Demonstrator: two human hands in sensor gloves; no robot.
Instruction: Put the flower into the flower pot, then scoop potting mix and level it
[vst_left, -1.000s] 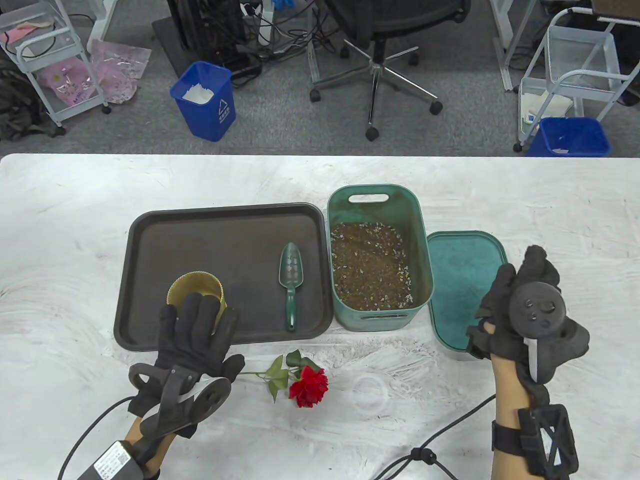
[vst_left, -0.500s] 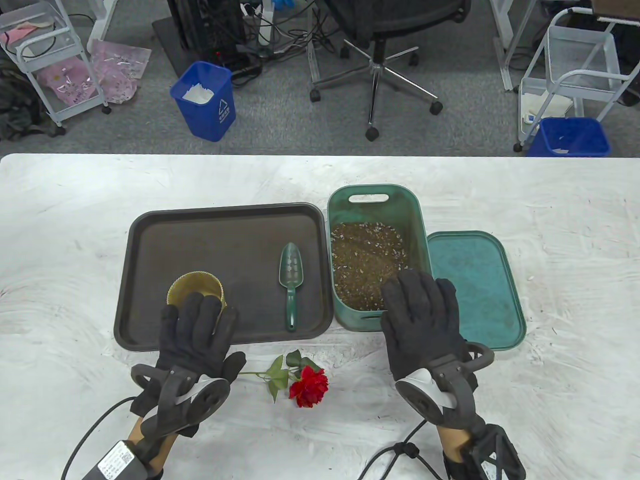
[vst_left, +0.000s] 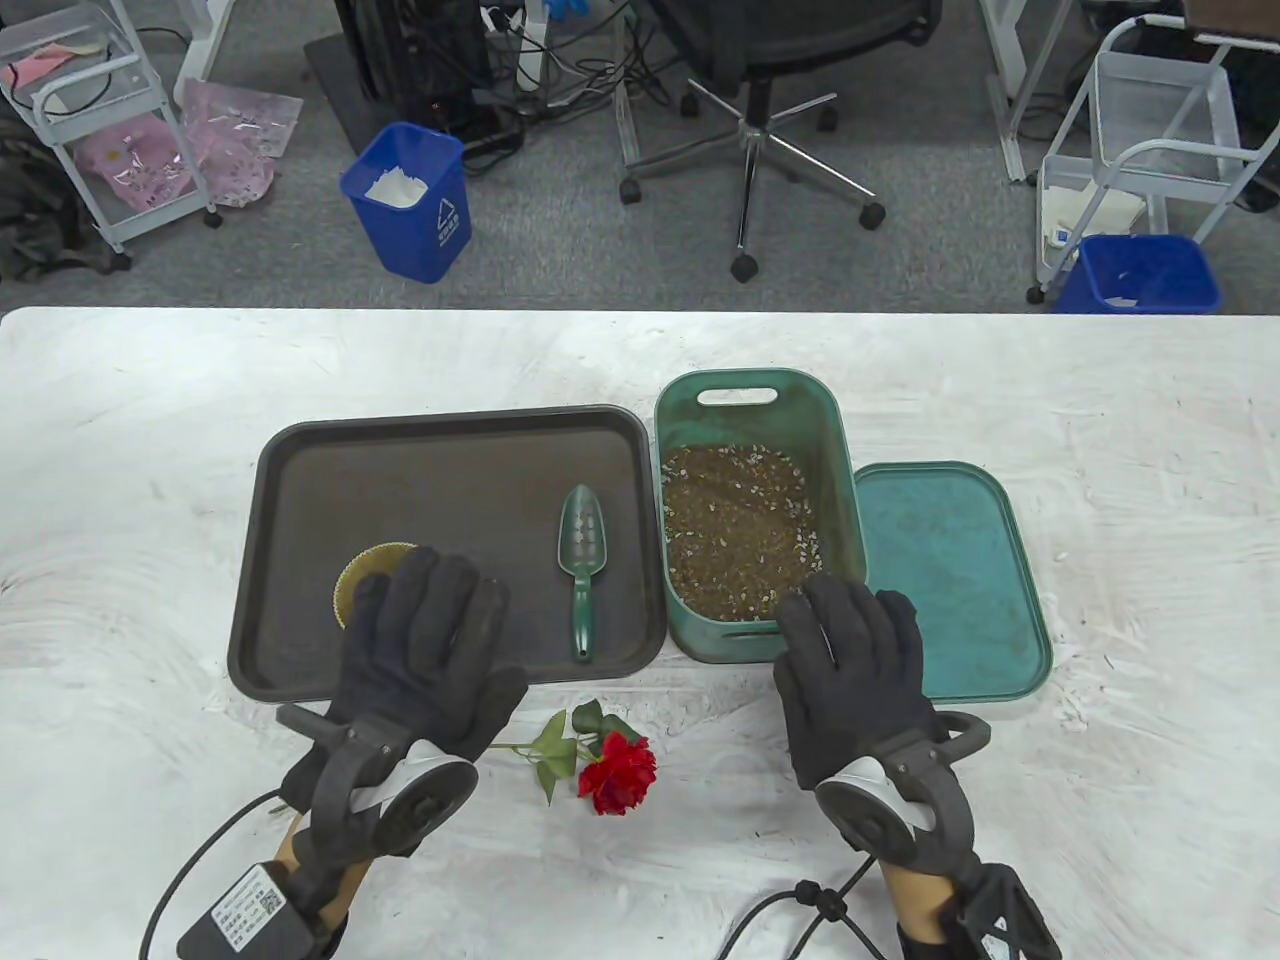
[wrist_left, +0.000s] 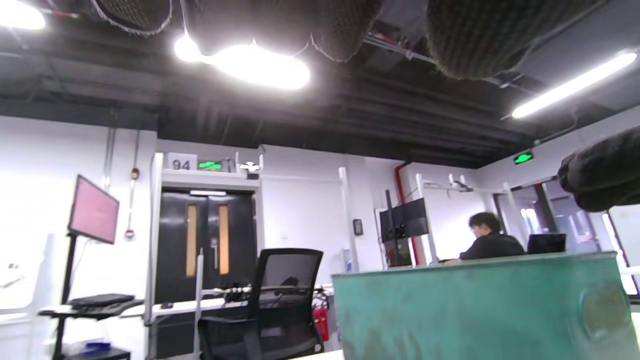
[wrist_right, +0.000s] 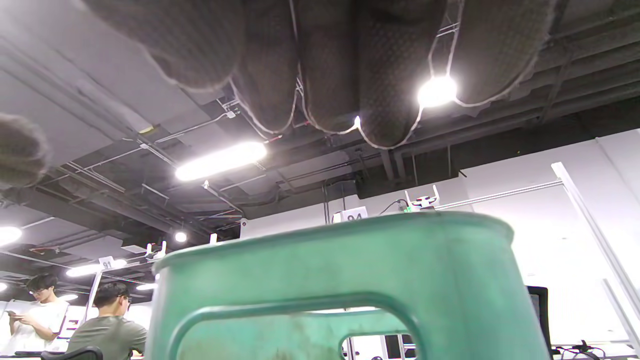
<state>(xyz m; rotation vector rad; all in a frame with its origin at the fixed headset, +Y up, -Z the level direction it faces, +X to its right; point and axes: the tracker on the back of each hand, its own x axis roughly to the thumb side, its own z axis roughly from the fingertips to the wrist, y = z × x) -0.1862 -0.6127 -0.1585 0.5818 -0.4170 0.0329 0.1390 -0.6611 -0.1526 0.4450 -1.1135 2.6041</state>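
- Spanning the whole near scene, the white table (vst_left: 150, 480) carries everything.
- On it, left of centre, lies the dark tray (vst_left: 450, 450), with the yellow flower pot (vst_left: 362, 575) at its near left and the green scoop (vst_left: 583, 560) towards its right, handle pointing near.
- Just right of the tray stands the green bin (vst_left: 755, 400) of potting mix (vst_left: 735, 530); its lid (vst_left: 950, 560) lies flat on the bin's right.
- Over the pot's near right side hovers the left hand (vst_left: 425, 645), fingers straight and a little spread, holding nothing; whether they touch the pot I cannot tell.
- At the bin's near right corner is the right hand (vst_left: 855, 675), fingers straight and close together, gripping nothing.
- Between the hands, near of the tray, the red flower (vst_left: 615, 772) lies on the table, stem pointing left.
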